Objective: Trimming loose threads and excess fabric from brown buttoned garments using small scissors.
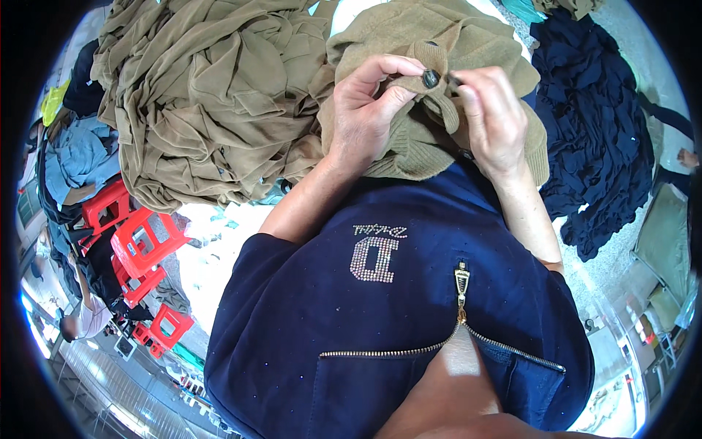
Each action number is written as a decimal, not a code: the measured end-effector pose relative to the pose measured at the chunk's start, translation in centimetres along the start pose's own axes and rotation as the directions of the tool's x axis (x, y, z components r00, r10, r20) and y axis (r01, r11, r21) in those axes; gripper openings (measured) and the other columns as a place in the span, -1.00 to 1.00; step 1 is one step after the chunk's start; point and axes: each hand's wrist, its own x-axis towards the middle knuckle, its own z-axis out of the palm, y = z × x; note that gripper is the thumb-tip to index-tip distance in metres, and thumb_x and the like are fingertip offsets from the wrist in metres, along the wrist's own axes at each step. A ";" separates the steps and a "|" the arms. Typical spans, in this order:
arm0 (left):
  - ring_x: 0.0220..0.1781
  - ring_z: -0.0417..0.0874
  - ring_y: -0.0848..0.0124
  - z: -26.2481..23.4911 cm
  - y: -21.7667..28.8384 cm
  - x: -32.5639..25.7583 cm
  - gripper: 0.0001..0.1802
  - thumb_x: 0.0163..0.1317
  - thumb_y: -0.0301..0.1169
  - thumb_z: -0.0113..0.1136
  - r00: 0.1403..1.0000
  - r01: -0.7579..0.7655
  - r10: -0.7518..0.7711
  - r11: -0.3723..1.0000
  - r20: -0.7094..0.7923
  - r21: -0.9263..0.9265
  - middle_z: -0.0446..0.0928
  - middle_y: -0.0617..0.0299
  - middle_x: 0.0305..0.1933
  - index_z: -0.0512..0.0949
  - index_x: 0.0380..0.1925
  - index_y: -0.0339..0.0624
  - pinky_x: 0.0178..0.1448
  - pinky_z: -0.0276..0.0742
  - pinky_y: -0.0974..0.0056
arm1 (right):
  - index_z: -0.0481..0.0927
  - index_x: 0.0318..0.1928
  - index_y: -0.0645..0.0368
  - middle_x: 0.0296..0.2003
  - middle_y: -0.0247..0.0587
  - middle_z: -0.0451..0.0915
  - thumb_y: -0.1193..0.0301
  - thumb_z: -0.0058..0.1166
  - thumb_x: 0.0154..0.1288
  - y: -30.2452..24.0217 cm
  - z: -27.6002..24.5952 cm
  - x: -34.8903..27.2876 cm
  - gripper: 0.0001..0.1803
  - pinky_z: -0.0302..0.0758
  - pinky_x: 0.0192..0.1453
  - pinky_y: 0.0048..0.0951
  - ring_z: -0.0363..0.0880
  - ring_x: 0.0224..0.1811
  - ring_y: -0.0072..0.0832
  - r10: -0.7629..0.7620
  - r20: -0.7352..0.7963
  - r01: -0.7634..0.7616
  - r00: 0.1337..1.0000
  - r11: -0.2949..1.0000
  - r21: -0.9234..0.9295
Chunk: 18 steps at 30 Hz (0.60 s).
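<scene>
Both forearms rise bare from the lower edge, converging toward upper centre. Left hand (363,117) — back toward camera, fingers curled, thumb and forefinger pinched together at the tips. Right hand (493,117) — palm side turned inward, fingers bent, fingertips nearly meeting those of the left.

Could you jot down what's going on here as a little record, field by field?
left hand: left hand pinches a flap of the khaki knit garment beside the dark button
right hand: right hand grips the knit next to the button, fingertips bent inward
garment: bunched in front of the person's chest, ribbed hem hanging down
left side: heap of tan cloth
right side: pile of dark navy cloth
further left: red plastic stools
</scene>
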 end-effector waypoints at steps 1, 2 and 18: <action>0.01 0.56 0.45 -0.1 0.0 0.1 -0.80 0.20 -0.72 0.09 1.000 0.000 0.000 1.000 0.000 -0.001 0.58 0.14 -0.07 0.55 -0.18 -0.34 0.18 0.42 0.37 | 0.56 -0.12 0.26 -0.29 -0.14 0.53 0.43 0.24 0.22 0.1 -0.4 -0.1 -0.75 0.57 -0.28 -0.40 0.62 -0.28 -0.35 0.110 0.028 -0.113 0.994 0.986 0.122; -0.01 0.56 0.47 -0.2 0.0 0.2 -0.80 0.21 -0.72 0.09 1.000 -0.002 0.002 0.999 -0.010 0.040 0.58 0.16 -0.08 0.55 -0.18 -0.33 0.16 0.44 0.38 | 0.54 -0.10 0.25 -0.25 -0.13 0.53 0.37 0.29 0.19 0.2 -0.5 -0.1 -0.67 0.56 -0.26 -0.38 0.62 -0.24 -0.35 0.102 0.031 -0.106 0.994 0.984 0.146; -0.28 0.63 0.48 -11.4 2.8 4.7 -0.79 0.12 -0.60 0.18 0.970 0.219 -0.212 0.537 -0.121 0.815 0.64 0.24 -0.35 0.66 -0.23 -0.20 -0.12 0.53 0.37 | 0.51 -0.29 0.19 -0.40 -0.52 0.51 0.52 0.11 0.28 7.5 -5.3 -4.2 -0.95 0.37 -0.12 -0.63 0.41 -0.28 -0.73 0.548 0.470 -0.712 0.692 0.624 0.321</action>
